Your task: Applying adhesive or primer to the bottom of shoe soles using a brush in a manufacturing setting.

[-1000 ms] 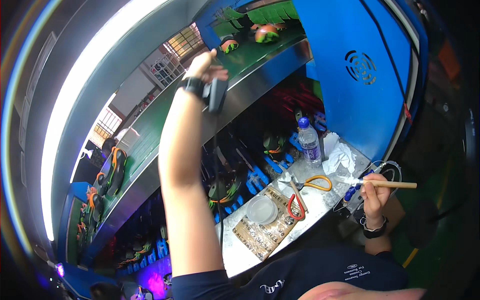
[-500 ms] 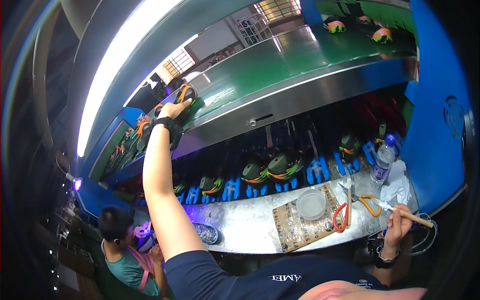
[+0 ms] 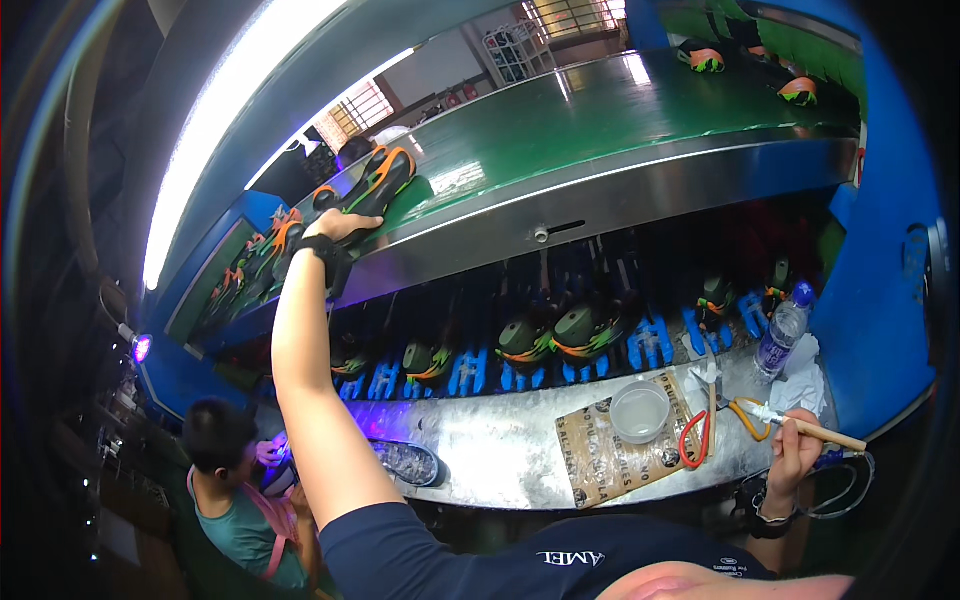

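Writing: white print on navy shirt [image 3: 470, 562], two patches, one large, one tiny; purple label on bottle [image 3: 783, 335]; dark capitals across brown sheet [image 3: 600, 478].
Left hand [image 3: 338, 228]: at edge of green belt [image 3: 540, 130], on near end of one black shoe [image 3: 388, 182] with orange and green trim. Thumb side lies over it, other fingers mostly hidden; can't tell if the grip is clamped.
Shoe position: lying on the belt's left part, beside more shoes of the same colours, too bunched to count.
Right hand [image 3: 795, 455]: grip pinching one wooden brush [image 3: 828, 434] between thumb and fingers, white-coated end pointing left over the tabletop [image 3: 490, 455].
Tabletop count: 1 bottle, upright, blue cap; crumpled white tissue [image 3: 800, 388] just beside it; 1 clear tub [image 3: 640, 436] on the brown sheet; 1 pair of scissors, one red handle [image 3: 684, 442], one orange handle [image 3: 748, 425]; 1 wooden stick [image 3: 712, 435] between those handles; 1 dark-rimmed oval dish [image 3: 437, 472] at left, partly behind the forearm.
Lower rack: at least 6 dark shoes [image 3: 585, 330] near blue holders [image 3: 650, 345].
Belt, far right: at least 2 orange-green shoes [image 3: 798, 93].
Co-worker [image 3: 240, 500]: 1, lower left, teal top, pink apron.
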Demonstrator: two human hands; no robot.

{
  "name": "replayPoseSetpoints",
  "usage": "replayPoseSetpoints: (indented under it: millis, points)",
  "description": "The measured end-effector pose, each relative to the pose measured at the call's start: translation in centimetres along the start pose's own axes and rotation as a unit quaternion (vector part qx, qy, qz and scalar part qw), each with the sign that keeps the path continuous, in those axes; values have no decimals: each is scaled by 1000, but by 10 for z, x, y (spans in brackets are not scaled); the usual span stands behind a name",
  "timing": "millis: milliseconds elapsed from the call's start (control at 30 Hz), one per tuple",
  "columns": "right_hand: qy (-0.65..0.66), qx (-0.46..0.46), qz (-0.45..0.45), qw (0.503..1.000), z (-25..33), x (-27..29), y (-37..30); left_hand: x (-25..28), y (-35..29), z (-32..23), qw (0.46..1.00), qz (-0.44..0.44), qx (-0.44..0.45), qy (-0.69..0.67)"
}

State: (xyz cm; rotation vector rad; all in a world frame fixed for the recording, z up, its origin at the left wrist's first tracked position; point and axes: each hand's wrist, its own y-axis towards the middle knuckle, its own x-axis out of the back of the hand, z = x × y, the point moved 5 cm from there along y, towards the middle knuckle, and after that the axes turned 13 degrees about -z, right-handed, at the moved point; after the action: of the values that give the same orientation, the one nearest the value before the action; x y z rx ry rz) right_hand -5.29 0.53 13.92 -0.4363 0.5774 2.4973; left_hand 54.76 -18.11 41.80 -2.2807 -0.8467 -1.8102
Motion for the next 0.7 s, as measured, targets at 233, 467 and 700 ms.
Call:
replayPoseSetpoints:
  millis: [233, 467, 700]
  points:
    - [-7, -27, 15, 999, -4, -14, -1, 67, -41, -9, 977, -207, -56, -11]
    - [11, -14, 17, 1000, -6, -17, -7, 138, -87, -54, 926, -285, -164, -186]
    - [6, -19, 4, 1000, 7, -8, -20, 55, -73, -40, 816, -289, -229, -445]
